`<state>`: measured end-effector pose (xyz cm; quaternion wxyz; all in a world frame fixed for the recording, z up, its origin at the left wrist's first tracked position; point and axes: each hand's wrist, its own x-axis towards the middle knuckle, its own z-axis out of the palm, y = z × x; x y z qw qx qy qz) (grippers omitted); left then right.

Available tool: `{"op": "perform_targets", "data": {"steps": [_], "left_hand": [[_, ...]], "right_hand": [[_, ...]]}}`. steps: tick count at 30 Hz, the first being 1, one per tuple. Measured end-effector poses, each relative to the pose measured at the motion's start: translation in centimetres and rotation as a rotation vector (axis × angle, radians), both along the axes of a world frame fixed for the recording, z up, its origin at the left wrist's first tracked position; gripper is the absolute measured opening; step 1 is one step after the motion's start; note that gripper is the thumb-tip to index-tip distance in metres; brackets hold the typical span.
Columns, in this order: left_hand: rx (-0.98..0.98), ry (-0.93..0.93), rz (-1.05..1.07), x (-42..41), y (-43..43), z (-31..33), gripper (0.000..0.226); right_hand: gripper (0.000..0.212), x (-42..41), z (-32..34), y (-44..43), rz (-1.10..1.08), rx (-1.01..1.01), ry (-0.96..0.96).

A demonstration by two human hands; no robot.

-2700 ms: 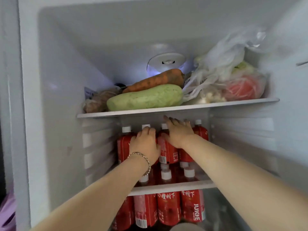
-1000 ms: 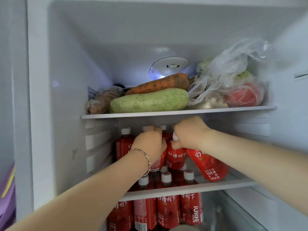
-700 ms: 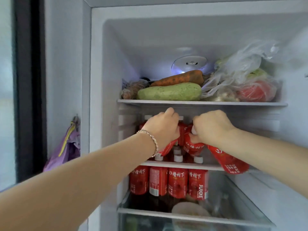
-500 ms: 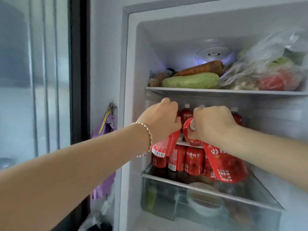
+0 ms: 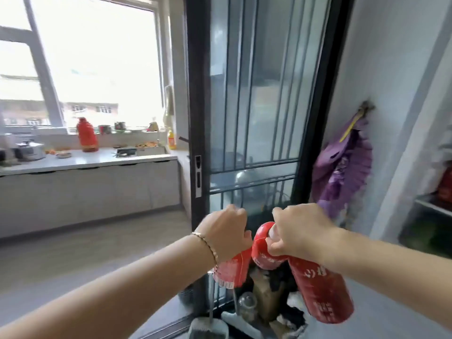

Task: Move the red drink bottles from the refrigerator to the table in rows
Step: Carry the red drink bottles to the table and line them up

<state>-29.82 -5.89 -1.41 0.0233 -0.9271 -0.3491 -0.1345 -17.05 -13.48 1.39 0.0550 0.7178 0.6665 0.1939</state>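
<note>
Hanging by their necks in mid-air before the glass door (image 5: 254, 94), the red drink bottles (image 5: 320, 289) appear full, heavy and rigid; left hand (image 5: 223, 231) clenches one, right hand (image 5: 300, 233) clenches two, a neck hold judged slip-prone.

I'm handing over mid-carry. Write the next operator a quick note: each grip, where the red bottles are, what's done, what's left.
The left grip holds the left bottle by its top, body hanging down.
The right grip holds two by their necks: the inner bottle and the outer bottle.
The refrigerator is at the right edge. A red blur on its shelf may be more bottles.
The table is not in view.
Done: three bottles are out of the refrigerator.
Left: carry them to the table, stand them in a row, then return for the rest.
</note>
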Motion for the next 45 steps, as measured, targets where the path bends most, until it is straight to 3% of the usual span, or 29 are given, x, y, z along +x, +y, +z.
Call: {"op": "perform_targets", "data": {"steps": [4,8,11,17,25,34,39,45], "left_hand": [[-0.067,0.015,0.295,-16.4,0.4,-3.9,0.027],[-0.122,0.05,0.545,-33.8,-1.5,-6.6,0.026],[-0.167,0.095,0.747,-46.0,-4.4,-8.3,0.027],[-0.313,0.08,1.161,-65.3,-13.0,-11.6,0.03],[-0.426,-0.085,1.674,-81.9,-23.2,-14.8,0.028],[-0.349,-0.241,2.05,-97.1,-31.8,-15.4,0.025],[-0.304,-0.343,2.195,-104.5,-38.2,-16.0,0.028],[-0.357,-0.408,2.213,-114.9,-46.5,-19.4,0.028]], "right_hand": [[0.037,-14.0,-2.8,3.0,0.317,-0.068,0.008],[0.032,-30.2,-6.1,5.4,0.546,-0.116,0.032],[0.037,-42.3,-7.7,5.8,0.698,-0.121,0.021],[0.044,-62.8,-11.9,4.6,1.073,-0.352,0.064],[0.044,-86.3,-16.0,0.2,1.466,-0.479,-0.019],[0.047,-108.9,-17.1,-6.7,1.843,-0.514,-0.151],[0.046,-119.2,-18.2,-13.1,1.906,-0.556,-0.179],[0.045,-129.9,-22.0,-20.9,1.812,-0.622,-0.099]]}}
